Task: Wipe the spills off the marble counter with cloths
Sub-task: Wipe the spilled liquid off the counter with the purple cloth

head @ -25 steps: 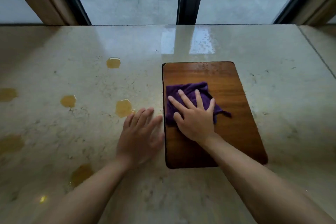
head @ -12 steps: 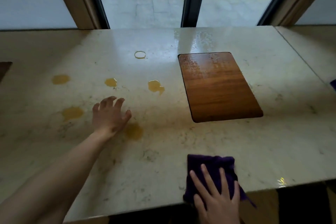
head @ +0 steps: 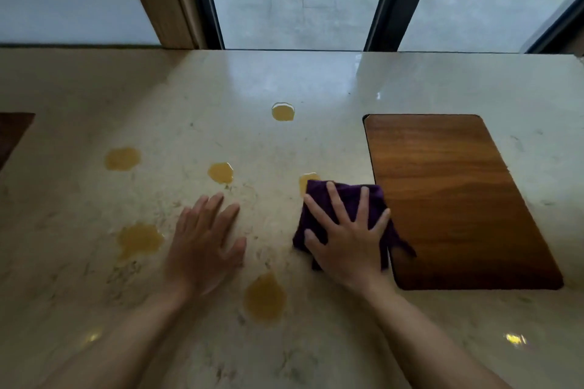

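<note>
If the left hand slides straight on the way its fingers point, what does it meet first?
Probably the yellow spill just beyond the left hand, which lies flat on the marble counter; only bare marble shows between them.

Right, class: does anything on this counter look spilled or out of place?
Yes. Yellow puddles dot the marble counter: six show, one partly under the purple cloth beneath the flat right hand. The left hand rests flat between puddles.
</note>
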